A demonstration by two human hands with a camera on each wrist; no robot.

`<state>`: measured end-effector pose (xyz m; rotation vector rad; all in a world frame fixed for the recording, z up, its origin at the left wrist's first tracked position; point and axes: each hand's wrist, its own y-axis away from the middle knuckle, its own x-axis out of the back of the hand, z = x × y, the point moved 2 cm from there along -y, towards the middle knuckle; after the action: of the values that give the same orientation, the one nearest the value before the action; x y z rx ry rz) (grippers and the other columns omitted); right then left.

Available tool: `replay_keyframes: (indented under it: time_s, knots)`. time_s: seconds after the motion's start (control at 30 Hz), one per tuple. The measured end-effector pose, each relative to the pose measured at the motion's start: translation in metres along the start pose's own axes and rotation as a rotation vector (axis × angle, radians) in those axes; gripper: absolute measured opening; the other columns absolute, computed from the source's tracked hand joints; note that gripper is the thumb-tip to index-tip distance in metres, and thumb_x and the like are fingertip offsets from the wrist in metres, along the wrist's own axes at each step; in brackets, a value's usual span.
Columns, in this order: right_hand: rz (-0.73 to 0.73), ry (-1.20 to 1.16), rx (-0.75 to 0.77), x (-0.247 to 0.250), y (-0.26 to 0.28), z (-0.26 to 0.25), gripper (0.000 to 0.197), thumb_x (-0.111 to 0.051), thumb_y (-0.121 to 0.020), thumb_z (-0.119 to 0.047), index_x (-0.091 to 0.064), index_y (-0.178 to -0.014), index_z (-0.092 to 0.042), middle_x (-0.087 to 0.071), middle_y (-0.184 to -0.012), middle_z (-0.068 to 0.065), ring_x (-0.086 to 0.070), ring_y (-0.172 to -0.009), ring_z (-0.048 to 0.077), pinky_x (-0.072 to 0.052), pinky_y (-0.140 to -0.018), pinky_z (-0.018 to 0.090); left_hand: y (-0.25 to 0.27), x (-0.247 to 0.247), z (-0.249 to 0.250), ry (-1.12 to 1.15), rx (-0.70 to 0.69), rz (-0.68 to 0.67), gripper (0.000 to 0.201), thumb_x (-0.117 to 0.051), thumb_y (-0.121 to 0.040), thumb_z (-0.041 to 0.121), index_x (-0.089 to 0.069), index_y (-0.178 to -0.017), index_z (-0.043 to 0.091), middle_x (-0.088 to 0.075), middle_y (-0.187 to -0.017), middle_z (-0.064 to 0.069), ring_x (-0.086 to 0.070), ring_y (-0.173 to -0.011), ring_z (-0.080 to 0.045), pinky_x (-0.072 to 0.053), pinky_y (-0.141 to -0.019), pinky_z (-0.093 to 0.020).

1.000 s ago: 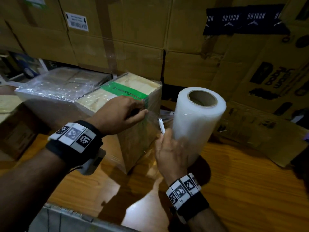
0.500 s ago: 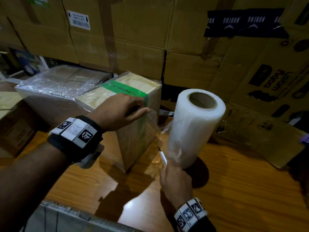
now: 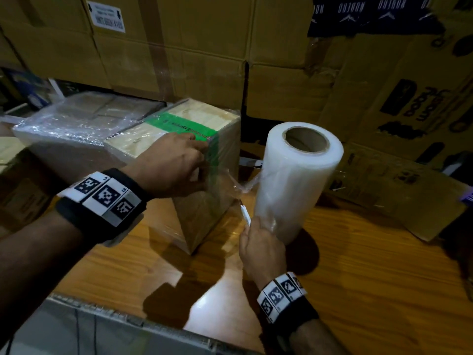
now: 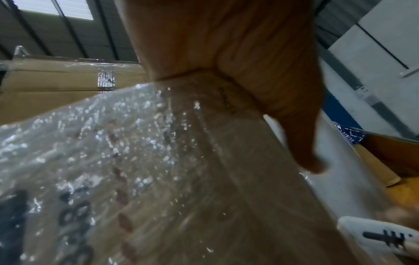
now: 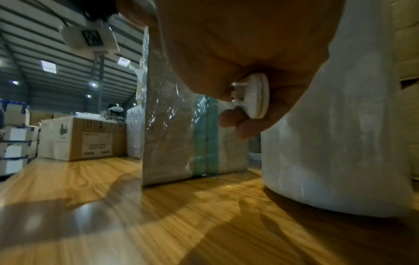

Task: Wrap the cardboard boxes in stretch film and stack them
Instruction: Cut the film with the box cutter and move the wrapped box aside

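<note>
— Cardboard box [image 3: 202,160] with the green tape band [image 3: 179,125]: where does it sit?
— On the wooden tabletop [image 3: 358,265], already under clear film, its near corner turned toward you. The green tape carries print ending in "Express"; the rest is too small for me to read.

— And your left hand [image 3: 169,165]?
— It lies over the box's upper front edge, pressing the film down. Whether the fingers are curled or straight I cannot tell from any view.

— The film itself?
— A twisted strand [image 3: 240,184] runs from the box's side to the stretch film roll [image 3: 294,180], which stands upright just beside the box, its cardboard core showing on top.

— Your right hand [image 3: 261,249]?
— It is closed around a small white cutter [image 3: 245,215], low at the foot of the roll; the tool's tip points up at the strand.

— What else is near?
— A second film-wrapped box [image 3: 76,124] stands just left of the first. Behind both rises a wall of large cartons [image 3: 179,47]; one bears a white label with arrows, illegible. Black tape [image 3: 371,14] at upper right repeats a logo word, seen upside down. A flattened carton [image 3: 409,185] leans at right.
</note>
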<state>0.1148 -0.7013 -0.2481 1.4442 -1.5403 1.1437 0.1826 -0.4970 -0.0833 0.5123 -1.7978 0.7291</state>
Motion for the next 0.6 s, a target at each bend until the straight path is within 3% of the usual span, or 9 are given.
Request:
replay_keyframes:
  time_s: [0.07, 0.13, 0.23, 0.3, 0.47, 0.6]
  knots:
    - [-0.041, 0.065, 0.001, -0.008, -0.001, 0.000, 0.028, -0.032, -0.111, -0.037, -0.052, -0.122, -0.020, -0.062, -0.086, -0.005, -0.053, -0.066, 0.013, -0.023, -0.045, 0.019, 0.002, -0.002, -0.009, -0.008, 0.030, -0.022, 0.032, -0.058, -0.088, 0.052, -0.068, -0.073, 0.026, -0.061, -0.087, 0.002, -0.051, -0.074, -0.023, -0.044, -0.062, -0.037]
    - [-0.111, 0.090, -0.011, -0.017, 0.000, 0.002, 0.028, -0.033, -0.111, -0.037, -0.051, -0.122, -0.019, -0.062, -0.088, -0.005, -0.059, -0.069, 0.016, -0.028, -0.046, 0.021, 0.005, -0.002, -0.018, -0.015, 0.041, -0.049, 0.034, -0.053, -0.091, 0.054, -0.065, -0.073, 0.027, -0.058, -0.086, 0.004, -0.050, -0.074, -0.023, -0.048, -0.066, -0.044]
    - [-0.278, 0.108, -0.058, -0.037, 0.012, 0.014, 0.028, -0.040, -0.109, -0.035, -0.053, -0.127, -0.017, -0.070, -0.109, 0.000, -0.070, -0.095, 0.020, -0.054, -0.067, 0.030, 0.013, 0.000, -0.027, -0.012, 0.029, -0.052, 0.029, -0.064, -0.089, 0.049, -0.060, -0.070, 0.028, -0.053, -0.080, 0.005, -0.045, -0.069, -0.022, -0.046, -0.065, -0.046]
    - [-0.346, 0.115, -0.082, -0.046, 0.023, 0.022, 0.029, -0.039, -0.109, -0.034, -0.052, -0.129, -0.017, -0.070, -0.114, 0.000, -0.070, -0.102, 0.019, -0.059, -0.080, 0.034, 0.017, 0.003, -0.028, 0.013, 0.024, -0.060, 0.026, -0.068, -0.087, 0.046, -0.061, -0.070, 0.028, -0.053, -0.080, 0.005, -0.038, -0.069, -0.019, -0.046, -0.063, -0.045]
    - [-0.291, 0.101, -0.059, -0.033, 0.029, 0.018, 0.028, -0.038, -0.110, -0.033, -0.051, -0.129, -0.017, -0.071, -0.109, 0.000, -0.070, -0.092, 0.017, -0.057, -0.072, 0.030, 0.014, 0.004, -0.022, 0.051, 0.050, -0.041, 0.028, -0.055, -0.086, 0.046, -0.062, -0.069, 0.026, -0.057, -0.080, 0.003, -0.031, -0.069, -0.018, -0.043, -0.061, -0.040]
    - [-0.138, 0.135, 0.051, -0.012, 0.020, 0.000, 0.024, -0.041, -0.111, -0.028, -0.060, -0.113, -0.014, -0.068, -0.098, 0.002, -0.067, -0.075, 0.017, -0.059, -0.060, 0.031, 0.015, 0.001, -0.017, 0.055, 0.058, -0.060, 0.026, -0.056, -0.086, 0.044, -0.063, -0.070, 0.026, -0.059, -0.084, 0.004, -0.035, -0.072, -0.018, -0.046, -0.064, -0.042]
